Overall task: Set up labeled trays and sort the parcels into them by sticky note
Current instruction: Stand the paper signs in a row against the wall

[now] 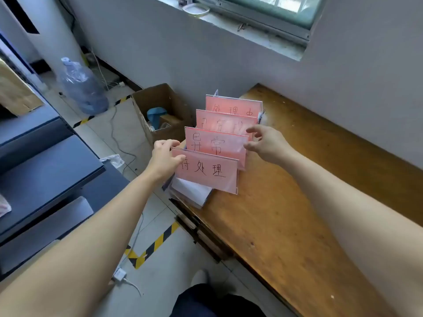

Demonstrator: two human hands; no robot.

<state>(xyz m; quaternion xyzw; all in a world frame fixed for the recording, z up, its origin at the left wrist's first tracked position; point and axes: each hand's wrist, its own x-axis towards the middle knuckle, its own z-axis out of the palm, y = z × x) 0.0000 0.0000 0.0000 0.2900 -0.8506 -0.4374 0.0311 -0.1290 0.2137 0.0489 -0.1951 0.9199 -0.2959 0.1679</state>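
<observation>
Your left hand [165, 156] pinches the front pink label stand [206, 172] mid-frame; your right hand [263, 143] is relaxed, maybe touching the second label stand [215, 145].

Both arms are bare, uncovered from the hands down to the picture's lower edge. The left hand [163, 160] and its forearm [91, 225] show just off the left edge of the wooden table [286, 213]; the right hand [265, 143] and its forearm [343, 197] show over the tabletop. Below the table's near left corner a leg wears dark navy trousers [206, 303], plain and unmarked. Just beyond them is the rounded toe of a pale, whitish-grey shoe [200, 276].
</observation>
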